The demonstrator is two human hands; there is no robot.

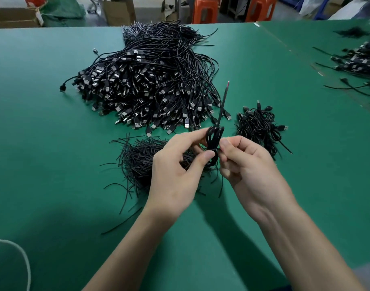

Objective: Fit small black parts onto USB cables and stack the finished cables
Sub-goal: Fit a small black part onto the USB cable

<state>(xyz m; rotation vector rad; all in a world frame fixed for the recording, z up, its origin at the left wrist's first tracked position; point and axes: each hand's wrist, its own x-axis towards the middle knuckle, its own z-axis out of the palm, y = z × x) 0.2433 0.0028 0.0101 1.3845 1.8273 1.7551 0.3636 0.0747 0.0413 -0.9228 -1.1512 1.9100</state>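
A coiled black USB cable (215, 137) is held above the green table (53, 143), its loose end sticking up with a red tip. My left hand (175, 171) pinches the coil from the left between thumb and fingers. From the right, my right hand (245, 162) pinches it at its waist. Behind lies a big heap of loose USB cables (146, 85). Under my left hand spreads a heap of thin black tie strips (137, 162). A small stack of coiled cables (258, 127) sits to the right.
Another pile of cables (356, 61) lies at the far right of the table. A white cord (22, 257) curls at the lower left edge. Beyond the table's far edge stand orange stools (205, 9) and cardboard boxes (119, 11).
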